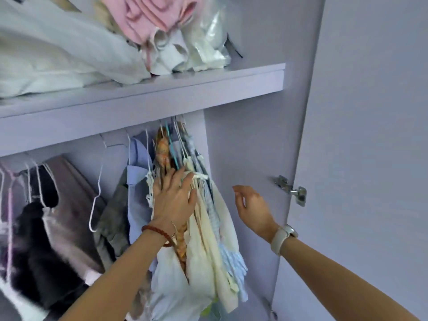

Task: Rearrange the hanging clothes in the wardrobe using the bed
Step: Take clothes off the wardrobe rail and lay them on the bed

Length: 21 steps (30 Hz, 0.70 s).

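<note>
The right hand [251,206] hovers near the wardrobe's right side panel [250,158], its grip loose and holding nothing, apart from the clothes. The left hand [174,198] lies with straight fingers pressed flat against the bunch of pale hanging clothes [208,239] at the right end of the wardrobe. Farther left hang dark garments [46,239] and a bare white hanger [96,200]. Above, the shelf [162,89] carries folded linen [58,54].

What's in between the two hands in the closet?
In the head view, cream and pale-blue hanging clothes lie between the left hand, pressed on them, and the free right hand.
</note>
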{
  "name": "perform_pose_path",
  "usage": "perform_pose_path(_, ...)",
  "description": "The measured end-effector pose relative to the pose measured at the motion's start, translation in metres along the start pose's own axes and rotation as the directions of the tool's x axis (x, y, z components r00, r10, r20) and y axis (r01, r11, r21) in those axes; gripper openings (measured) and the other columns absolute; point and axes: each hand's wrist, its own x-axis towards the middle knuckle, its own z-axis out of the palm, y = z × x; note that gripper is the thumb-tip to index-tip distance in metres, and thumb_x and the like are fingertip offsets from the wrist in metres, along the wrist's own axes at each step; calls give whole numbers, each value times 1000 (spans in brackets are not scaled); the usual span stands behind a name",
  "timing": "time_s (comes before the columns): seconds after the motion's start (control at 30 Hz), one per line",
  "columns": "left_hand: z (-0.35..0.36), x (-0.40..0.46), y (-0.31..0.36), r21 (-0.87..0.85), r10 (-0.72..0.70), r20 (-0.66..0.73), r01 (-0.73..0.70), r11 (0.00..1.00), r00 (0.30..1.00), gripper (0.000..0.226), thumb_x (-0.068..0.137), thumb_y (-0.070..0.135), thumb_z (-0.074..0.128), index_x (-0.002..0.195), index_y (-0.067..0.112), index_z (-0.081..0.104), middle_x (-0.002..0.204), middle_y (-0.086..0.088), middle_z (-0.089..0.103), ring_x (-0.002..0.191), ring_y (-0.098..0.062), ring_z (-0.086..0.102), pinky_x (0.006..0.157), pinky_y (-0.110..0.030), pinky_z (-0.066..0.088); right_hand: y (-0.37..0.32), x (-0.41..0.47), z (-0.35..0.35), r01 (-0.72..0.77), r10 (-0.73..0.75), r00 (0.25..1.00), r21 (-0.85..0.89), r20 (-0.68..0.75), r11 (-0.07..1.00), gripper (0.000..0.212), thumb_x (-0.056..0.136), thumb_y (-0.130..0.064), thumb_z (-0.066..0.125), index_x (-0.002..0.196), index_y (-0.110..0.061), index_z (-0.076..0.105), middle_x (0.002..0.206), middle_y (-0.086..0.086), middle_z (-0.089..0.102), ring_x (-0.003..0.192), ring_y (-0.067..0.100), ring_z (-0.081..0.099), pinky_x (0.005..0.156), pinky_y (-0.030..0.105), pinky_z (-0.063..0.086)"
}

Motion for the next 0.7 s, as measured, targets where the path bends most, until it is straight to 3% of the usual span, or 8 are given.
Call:
perform_pose_path(0.1, 17, 30, -10, 33, 38, 42, -39, 999, 998, 51, 85, 40, 32, 120, 17, 60, 130, -8, 56, 122, -33, 49, 97, -65, 28, 0, 52, 22, -23, 17, 998, 97, 58, 995, 26, 94, -8, 42, 105, 7, 60, 103, 22, 64, 96, 36, 58, 81, 33, 41)
perform_pose_path(0.2, 36, 48, -11, 18, 56, 88, -58, 998, 995, 53, 86, 46, 31, 128, 24, 54, 139, -4, 48, 129, -33, 41, 98, -65, 26, 5, 93, 50, -105, 77, 980, 153, 181, 983, 33, 94, -23, 48, 119, -2, 56, 110, 15, 62, 99, 29, 59, 85, 27, 42)
perform_pose_path(0.3, 52, 51, -8, 12, 62, 75, -63, 998, 995, 49, 88, 44, 33, 128, 25, 53, 141, -3, 45, 131, -32, 38, 99, -62, 30, 14, 118, 72, -88, 46, 961, 145, 272, 986, 32, 91, -19, 52, 120, -4, 54, 110, 14, 59, 96, 27, 57, 83, 26, 42)
perform_pose_path(0.4, 62, 51, -11, 2, 52, 17, -52, 999, 999, 48, 87, 39, 36, 127, 19, 55, 141, -4, 45, 132, -29, 38, 106, -55, 28, 28, 136, 75, -19, -5, 977, 114, 214, 993, 16, 88, -6, 44, 97, -4, 57, 95, 16, 57, 80, 28, 52, 69, 25, 36)
perform_pose_path(0.43, 65, 50, -13, 8, 51, 6, -51, 999, 999, 48, 88, 38, 36, 128, 19, 54, 142, -4, 44, 133, -28, 37, 107, -53, 25, 33, 141, 73, -7, -9, 984, 90, 177, 996, 17, 87, -5, 42, 97, -5, 56, 94, 17, 56, 79, 30, 53, 68, 28, 37)
perform_pose_path(0.53, 72, 48, -19, 34, 55, 7, -56, 998, 998, 48, 90, 38, 35, 130, 18, 51, 144, -3, 41, 134, -25, 35, 107, -52, 21, 44, 158, 61, -6, 26, 989, -140, 143, 990, 30, 97, -18, 36, 122, -5, 47, 111, 18, 58, 98, 38, 55, 76, 38, 42)
perform_pose_path(0.6, 76, 47, -19, 44, 42, 16, -43, 998, 999, 48, 90, 37, 35, 131, 17, 51, 145, -3, 40, 135, -24, 33, 107, -51, 21, 42, 169, 56, -32, 72, 984, -236, 164, 971, 37, 99, -29, 29, 120, -2, 44, 109, 22, 60, 100, 40, 55, 74, 39, 41)
perform_pose_path(0.7, 77, 46, -18, 55, 21, 18, -22, 998, 1000, 49, 92, 37, 32, 132, 16, 50, 145, -3, 39, 136, -22, 30, 108, -51, 20, 33, 181, 55, -73, 96, 988, -182, 121, 981, 40, 100, -31, 25, 109, 2, 46, 103, 24, 60, 96, 42, 55, 71, 39, 39)
